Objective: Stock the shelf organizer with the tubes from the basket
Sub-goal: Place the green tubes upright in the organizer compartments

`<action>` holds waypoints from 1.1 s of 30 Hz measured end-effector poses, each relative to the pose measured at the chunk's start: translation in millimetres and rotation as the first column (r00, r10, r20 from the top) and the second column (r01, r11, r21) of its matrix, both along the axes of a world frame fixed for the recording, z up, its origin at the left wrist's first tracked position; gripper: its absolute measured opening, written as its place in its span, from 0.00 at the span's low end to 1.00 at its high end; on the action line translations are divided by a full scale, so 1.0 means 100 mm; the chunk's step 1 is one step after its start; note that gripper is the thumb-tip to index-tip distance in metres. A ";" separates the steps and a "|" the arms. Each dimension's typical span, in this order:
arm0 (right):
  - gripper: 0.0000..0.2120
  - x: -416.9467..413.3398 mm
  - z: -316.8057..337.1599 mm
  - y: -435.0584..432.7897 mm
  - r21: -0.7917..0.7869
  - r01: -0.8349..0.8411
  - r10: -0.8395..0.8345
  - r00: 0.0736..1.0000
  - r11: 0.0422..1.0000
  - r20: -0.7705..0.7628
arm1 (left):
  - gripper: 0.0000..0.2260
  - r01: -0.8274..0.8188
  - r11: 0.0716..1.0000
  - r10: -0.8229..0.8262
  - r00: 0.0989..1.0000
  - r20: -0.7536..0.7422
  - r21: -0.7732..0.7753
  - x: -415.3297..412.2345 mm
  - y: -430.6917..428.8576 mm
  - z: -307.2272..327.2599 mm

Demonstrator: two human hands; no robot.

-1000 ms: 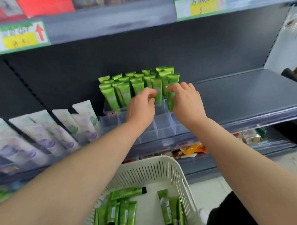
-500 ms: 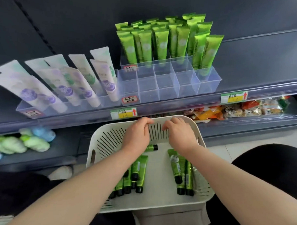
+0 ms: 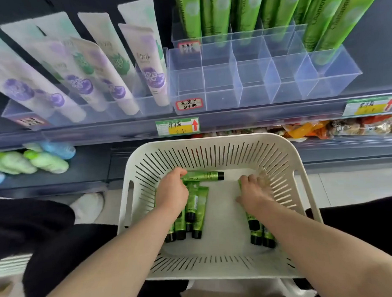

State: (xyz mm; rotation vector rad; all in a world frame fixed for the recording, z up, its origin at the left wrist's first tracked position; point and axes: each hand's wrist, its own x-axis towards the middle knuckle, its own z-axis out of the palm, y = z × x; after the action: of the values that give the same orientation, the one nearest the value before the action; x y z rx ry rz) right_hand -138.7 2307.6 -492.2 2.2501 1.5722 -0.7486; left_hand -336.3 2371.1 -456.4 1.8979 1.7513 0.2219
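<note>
Shelf (image 3: 379, 57): the dark shelf runs across above the basket and carries the organizer at its front edge.
Shelf organizer (image 3: 222, 95): a clear box split into small cells. Standing green tubes (image 3: 247, 9) fill the back rows, and we see the front cells still bare.
Basket (image 3: 212, 139): white and slotted, just below the shelf edge in front of us. The tubes left to stock lie flat on its floor.
Left grip (image 3: 173, 192): down in the basket, fingers curled round the flat end of the crosswise tube.
Right grip (image 3: 254, 195): blurred, fingers bent down onto the far end of the right bunch. We cannot tell whether it has closed on a tube.
Left bunch (image 3: 196, 206): several green tubes side by side, black caps toward us, partly under the left grip.
Right bunch (image 3: 258, 233): a few more, caps toward us, mostly hidden under the right forearm.
Crosswise tube (image 3: 203, 176): lies across the far side of the basket floor, cap pointing right.
Handling: we judge these tubes light, with soft walls and a glossy skin that may slip. The cap and the crimped end look like the stiff parts.
Where to hold: we would pinch the body near the crimp, lightly enough not to dent it, so the cap goes down into a cell first.
</note>
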 end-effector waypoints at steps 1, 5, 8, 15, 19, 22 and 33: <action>0.27 -0.03 -0.02 0.01 -0.019 -0.017 0.017 0.999 1.000 0.034 | 0.18 0.005 1.000 -0.005 1.000 -0.004 -0.003 -0.02 0.02 -0.02; 0.31 -0.12 -0.10 0.00 -0.075 -0.041 0.050 0.991 0.996 0.127 | 0.20 0.040 0.999 -0.041 0.999 -0.030 -0.033 -0.08 0.07 -0.07; 0.35 -0.15 -0.12 0.00 -0.057 0.023 -0.018 0.996 0.998 0.088 | 0.18 0.058 0.998 -0.060 0.992 -0.111 -0.018 -0.10 0.08 -0.11; 0.28 -0.11 -0.06 0.00 -0.017 0.131 -0.132 0.972 0.991 -0.196 | 0.09 0.113 0.984 -0.157 0.918 -0.364 -0.141 -0.06 0.08 -0.26; 0.16 -0.16 0.04 0.05 0.091 0.151 -0.114 0.938 0.984 -0.328 | 0.18 0.124 0.971 -0.204 0.876 -0.437 -0.205 -0.04 0.08 -0.30; 0.14 -0.21 0.13 0.11 0.152 0.162 -0.086 0.907 0.975 -0.413 | 0.28 0.074 0.935 -0.228 0.874 -0.428 -0.347 -0.05 0.11 -0.23; 0.08 -0.28 0.43 0.07 0.238 0.163 -0.034 0.884 0.958 -0.466 | 0.04 0.174 0.934 -0.287 0.885 -0.366 -0.312 -0.05 -0.12 -0.06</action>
State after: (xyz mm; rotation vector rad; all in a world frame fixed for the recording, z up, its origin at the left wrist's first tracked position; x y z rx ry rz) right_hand -167.0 2314.6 -449.1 2.4921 1.8738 -1.2395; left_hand -341.6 2359.5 -462.1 2.0214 1.6712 -0.5177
